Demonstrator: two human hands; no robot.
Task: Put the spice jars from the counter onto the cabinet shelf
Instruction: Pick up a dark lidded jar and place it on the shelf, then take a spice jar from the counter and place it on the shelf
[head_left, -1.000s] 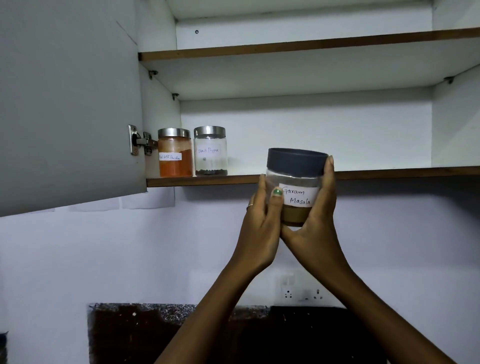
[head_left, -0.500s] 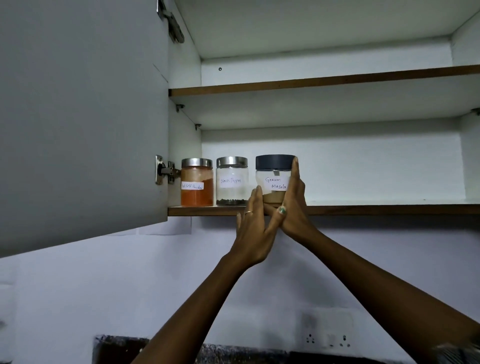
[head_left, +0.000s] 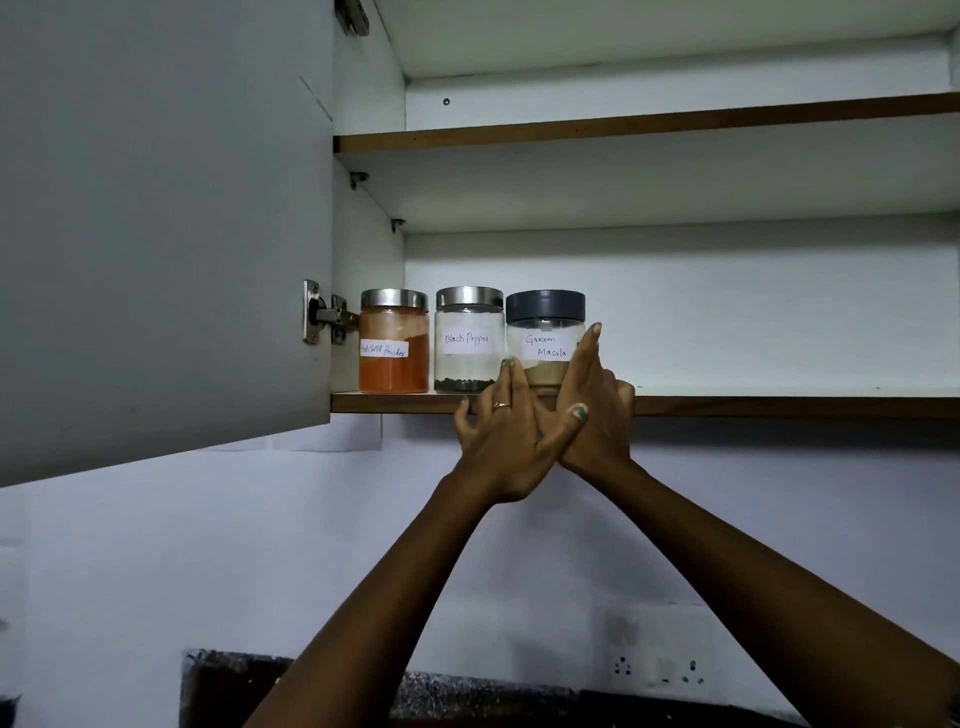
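Garam Masala jar (head_left: 544, 338): stands upright on the lower cabinet shelf (head_left: 753, 402), third in the row from the left, near the front edge; dark grey lid, clear body with a brownish powder low down, white handwritten label facing out.
Black Pepper jar (head_left: 469, 339): upright just left of the Garam Masala jar, very close to it; whether they touch cannot be told; steel lid, a thin layer of dark peppercorns at the bottom.
Red chilli powder jar (head_left: 394, 341): upright at the far left of the row, next to the cabinet side wall; steel lid, filled high with orange-red powder.
Left hand (head_left: 501, 439): raised in front of the shelf edge, fingers straight and together, fingertips at the lower left side of the Garam Masala jar; the thumb reaches across the other hand.
Right hand (head_left: 597, 415): fingers straight, laid up along the right side of the Garam Masala jar, forefinger tip near the lid; not curled round it.
Hands together: crossed at the base just below the shelf edge, both flat, neither clasping the jar.
Cabinet door (head_left: 156, 234): swung open at the left, hinge (head_left: 324, 313) beside the chilli jar.
Upper shelf (head_left: 649, 124): above the jars.
Wall socket (head_left: 657, 660): low on the wall, right of the arms.
Counter (head_left: 467, 699): dark speckled strip at the bottom.
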